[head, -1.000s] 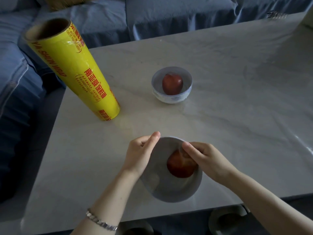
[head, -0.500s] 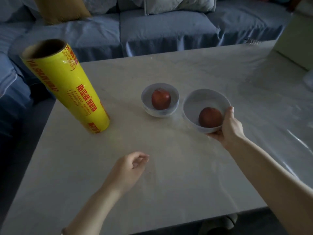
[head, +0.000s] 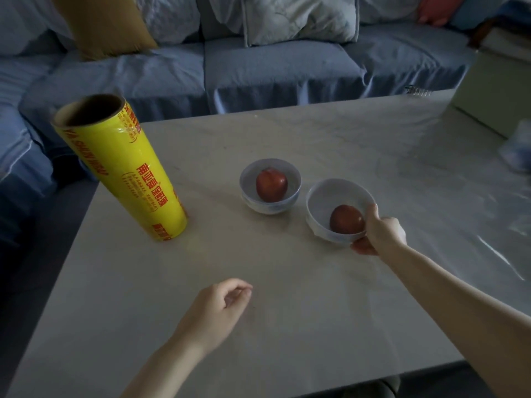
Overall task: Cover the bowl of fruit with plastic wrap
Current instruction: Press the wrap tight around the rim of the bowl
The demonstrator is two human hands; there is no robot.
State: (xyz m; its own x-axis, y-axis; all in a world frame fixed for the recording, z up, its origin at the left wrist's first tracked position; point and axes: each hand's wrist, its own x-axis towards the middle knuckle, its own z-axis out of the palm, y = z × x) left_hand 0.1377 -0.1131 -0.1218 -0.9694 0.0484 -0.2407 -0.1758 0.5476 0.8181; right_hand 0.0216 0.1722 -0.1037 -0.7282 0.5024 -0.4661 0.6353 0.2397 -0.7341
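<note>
Left grip (head: 218,308) slack; right grip (head: 380,234) curled, outstretched

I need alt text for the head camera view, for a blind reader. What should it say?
A right hand grips the rim of a white bowl holding a red apple, beside a second bowl with an apple, on a pale table. A yellow roll of plastic wrap stands at left; the left hand is loosely curled and empty.

Home living room, shown by a blue slip-covered sofa (head: 275,67), scattered cushions (head: 298,18), a pale marble-patterned tabletop (head: 287,311) set before it
</note>
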